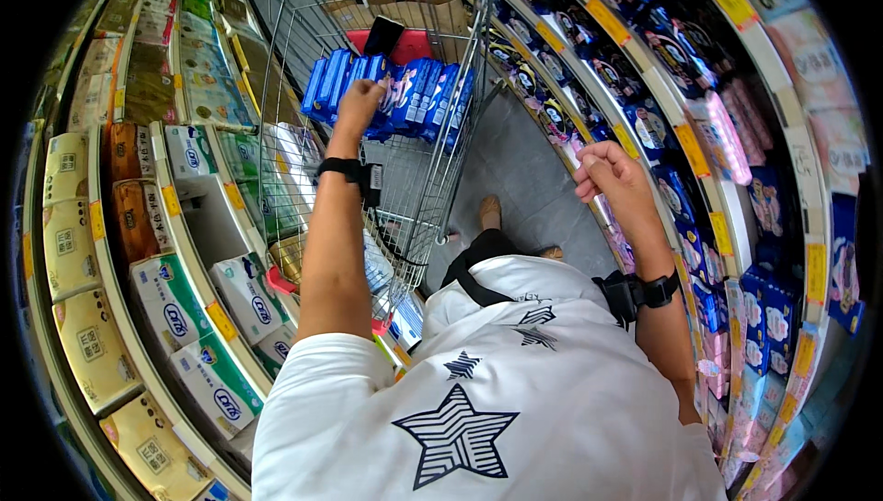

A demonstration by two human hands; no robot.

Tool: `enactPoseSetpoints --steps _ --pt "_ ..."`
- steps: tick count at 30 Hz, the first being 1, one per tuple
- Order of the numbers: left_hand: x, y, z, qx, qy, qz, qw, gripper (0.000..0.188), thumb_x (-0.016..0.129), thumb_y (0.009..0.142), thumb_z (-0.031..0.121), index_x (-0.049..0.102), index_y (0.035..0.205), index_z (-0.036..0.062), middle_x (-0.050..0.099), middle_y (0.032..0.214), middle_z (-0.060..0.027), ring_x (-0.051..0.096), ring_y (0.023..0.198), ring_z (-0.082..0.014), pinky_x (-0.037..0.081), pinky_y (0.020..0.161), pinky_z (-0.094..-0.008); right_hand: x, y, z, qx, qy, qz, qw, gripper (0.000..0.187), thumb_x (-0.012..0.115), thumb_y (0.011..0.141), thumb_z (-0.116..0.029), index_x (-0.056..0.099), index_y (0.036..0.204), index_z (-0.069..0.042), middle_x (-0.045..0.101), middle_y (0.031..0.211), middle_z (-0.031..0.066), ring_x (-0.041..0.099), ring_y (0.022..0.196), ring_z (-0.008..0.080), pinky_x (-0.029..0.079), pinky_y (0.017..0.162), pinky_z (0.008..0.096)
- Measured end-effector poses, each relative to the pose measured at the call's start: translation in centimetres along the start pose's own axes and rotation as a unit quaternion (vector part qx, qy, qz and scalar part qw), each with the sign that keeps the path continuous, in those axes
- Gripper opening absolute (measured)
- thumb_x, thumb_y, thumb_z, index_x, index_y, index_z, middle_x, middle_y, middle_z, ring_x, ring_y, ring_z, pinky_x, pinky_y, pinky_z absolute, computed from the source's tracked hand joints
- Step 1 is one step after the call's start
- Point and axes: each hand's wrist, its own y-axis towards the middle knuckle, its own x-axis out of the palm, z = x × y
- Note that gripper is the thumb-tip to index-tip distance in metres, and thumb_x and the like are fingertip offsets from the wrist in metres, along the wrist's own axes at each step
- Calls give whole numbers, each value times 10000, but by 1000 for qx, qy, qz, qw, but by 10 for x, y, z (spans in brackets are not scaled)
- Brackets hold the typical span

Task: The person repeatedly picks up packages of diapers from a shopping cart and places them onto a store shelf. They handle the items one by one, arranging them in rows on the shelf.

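A row of blue plastic-wrapped packs (419, 96) with pink-and-white prints stands in the upper part of a wire shopping cart (402, 225). Over these packs is my left hand (359, 105), its fingers curled in; what they close on, if anything, is hidden. A black phone (384, 36) leans beside the packs, against the cart's red seat panel (412, 46). My right hand (614, 181) hovers by the right-hand shelves, palm turned inward. Its fingers are loosely bent and apart, and nothing shows in them.
Tissue packs (218, 381) fill the left shelves (187, 266), close to the cart's side. On the right, curved shelves (685, 138) hold blue and pink packs (722, 138). Grey floor tiles (531, 179) lie between cart and shelves. A cardboard box (441, 18) is at the cart's far end.
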Motion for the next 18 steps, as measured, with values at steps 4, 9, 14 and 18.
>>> enactPoseSetpoints --steps 4,9,14,18 --pt "57 16 -50 12 133 -55 990 627 763 831 353 602 1243 -91 542 1385 -317 561 1254 -431 463 1034 -455 24 24 -3 36 -30 -3 999 247 574 1007 -221 623 1136 -16 671 921 68 634 743 118 509 666 251" --pt "74 13 -42 70 174 132 973 456 720 869 273 609 1202 -19 623 1141 -220 565 1109 -417 453 978 -505 35 35 1 64 -28 17 997 235 569 1010 -204 620 1144 -18 674 917 65 637 741 114 511 668 255" --pt "48 10 -49 43 275 210 937 439 729 856 258 615 1211 26 622 1171 -202 570 1116 -394 467 951 -502 37 42 7 66 -2 26 997 221 561 1015 -188 619 1150 -23 673 916 57 636 743 110 510 669 251" --pt "42 6 -61 29 323 212 922 453 768 823 272 615 1185 48 622 1153 -166 577 1113 -369 476 926 -505 42 46 7 71 -5 21 997 222 564 1017 -191 613 1157 -26 670 914 50 635 745 107 510 671 250"
